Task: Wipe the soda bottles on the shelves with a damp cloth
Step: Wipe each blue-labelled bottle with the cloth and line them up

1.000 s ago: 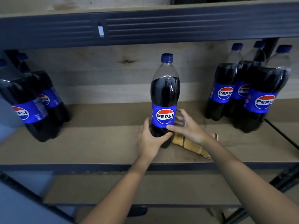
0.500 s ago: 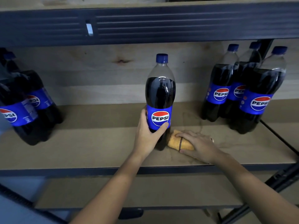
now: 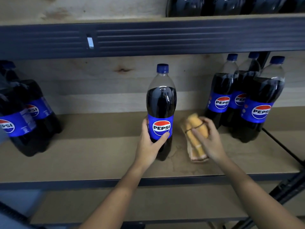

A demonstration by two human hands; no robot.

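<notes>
Landmark: the middle bottle point(image 3: 161, 103), standing upright alone on the shelf board point(image 3: 92, 154).

Nearest: both forearms reach in over the shelf's dark front rail point(image 3: 66, 183). Left hand point(image 3: 149, 142) wraps the bottle's lower body at the blue label, thumb across the front, fingers hidden behind. Right hand point(image 3: 210, 140) just right of the bottle, fingers curled over a folded yellow-orange cloth point(image 3: 195, 138); the cloth's upper end is lifted and tilted, its lower end at or near the board, and it is apart from the bottle.

Farther back, right of the bottle: three bottles point(image 3: 260, 103) clustered. Left of it: two bottles point(image 3: 19, 116), leaning in the wide view.

Above: dark crossbeam point(image 3: 165, 37), with more bottle bases point(image 3: 231, 5) on the shelf over it.
</notes>
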